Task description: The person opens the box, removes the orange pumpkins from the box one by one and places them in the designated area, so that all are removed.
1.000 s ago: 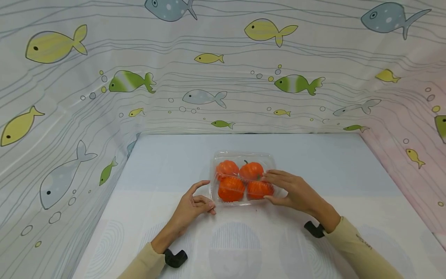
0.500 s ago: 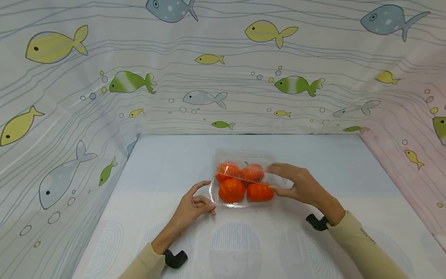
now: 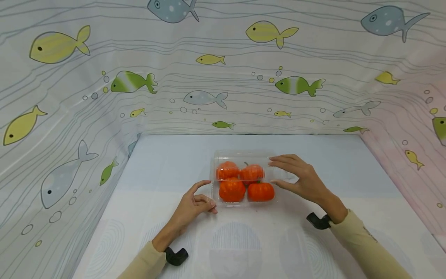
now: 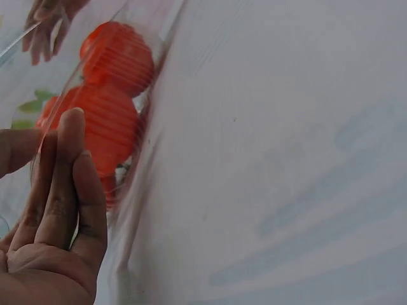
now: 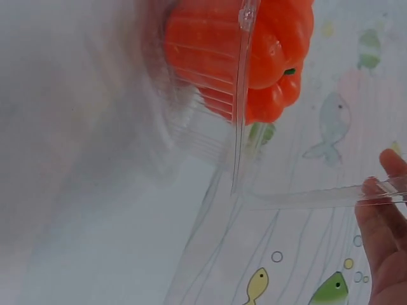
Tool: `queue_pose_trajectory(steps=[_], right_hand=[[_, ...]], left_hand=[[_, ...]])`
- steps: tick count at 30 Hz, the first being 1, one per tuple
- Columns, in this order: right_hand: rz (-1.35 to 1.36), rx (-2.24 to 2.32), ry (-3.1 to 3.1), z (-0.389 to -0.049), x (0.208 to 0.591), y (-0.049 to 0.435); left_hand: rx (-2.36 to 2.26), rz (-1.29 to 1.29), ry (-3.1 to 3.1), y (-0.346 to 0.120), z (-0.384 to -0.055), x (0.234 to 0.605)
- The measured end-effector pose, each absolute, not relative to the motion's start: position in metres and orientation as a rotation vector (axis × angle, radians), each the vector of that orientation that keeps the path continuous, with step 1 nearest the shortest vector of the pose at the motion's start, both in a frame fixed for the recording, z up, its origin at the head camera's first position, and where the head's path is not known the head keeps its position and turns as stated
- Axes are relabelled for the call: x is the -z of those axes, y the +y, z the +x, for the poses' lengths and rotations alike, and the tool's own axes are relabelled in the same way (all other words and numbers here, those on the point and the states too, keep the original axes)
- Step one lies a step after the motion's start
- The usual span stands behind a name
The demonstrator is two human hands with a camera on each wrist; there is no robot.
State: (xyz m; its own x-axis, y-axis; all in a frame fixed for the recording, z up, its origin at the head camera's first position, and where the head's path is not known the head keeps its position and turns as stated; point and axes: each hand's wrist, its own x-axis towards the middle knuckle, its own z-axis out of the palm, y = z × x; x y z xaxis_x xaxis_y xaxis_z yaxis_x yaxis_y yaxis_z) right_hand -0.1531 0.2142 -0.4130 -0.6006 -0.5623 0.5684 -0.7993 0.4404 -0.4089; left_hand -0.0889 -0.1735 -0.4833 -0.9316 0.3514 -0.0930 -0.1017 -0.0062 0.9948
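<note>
right hand [image 3: 297, 176] pinches raised lid [image 5: 311, 198] by right end; box [image 3: 240, 204] long axis crosswise, left hand [image 3: 189, 207] at opposite end, grip unclear

Right hand [image 5: 388, 248] pinches clear plastic lid [image 5: 305, 198] rim; upper-left of fingers [image 5: 374, 229], ribbed clear plastic tray [image 5: 203, 130] holds glossy orange lobed vegetables [image 5: 280, 44].

The person wears a beige right sleeve [image 3: 360, 246] with a dark marking [image 3: 370, 234], too small for reading. Beside its cuff is a black, elbow-shaped wrist camera [image 3: 318, 221]. Left of this sleeve, the left sleeve [image 3: 144, 263] looks the same.
</note>
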Motion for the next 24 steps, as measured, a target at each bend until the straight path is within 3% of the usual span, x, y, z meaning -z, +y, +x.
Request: queue_pose_trajectory(steps=[24], right_hand=[[1.087, -0.984, -2.029, -0.164, 0.398, 0.217]], left_hand=[[-2.059, 0.299, 1.858, -0.177, -0.096, 0.487]])
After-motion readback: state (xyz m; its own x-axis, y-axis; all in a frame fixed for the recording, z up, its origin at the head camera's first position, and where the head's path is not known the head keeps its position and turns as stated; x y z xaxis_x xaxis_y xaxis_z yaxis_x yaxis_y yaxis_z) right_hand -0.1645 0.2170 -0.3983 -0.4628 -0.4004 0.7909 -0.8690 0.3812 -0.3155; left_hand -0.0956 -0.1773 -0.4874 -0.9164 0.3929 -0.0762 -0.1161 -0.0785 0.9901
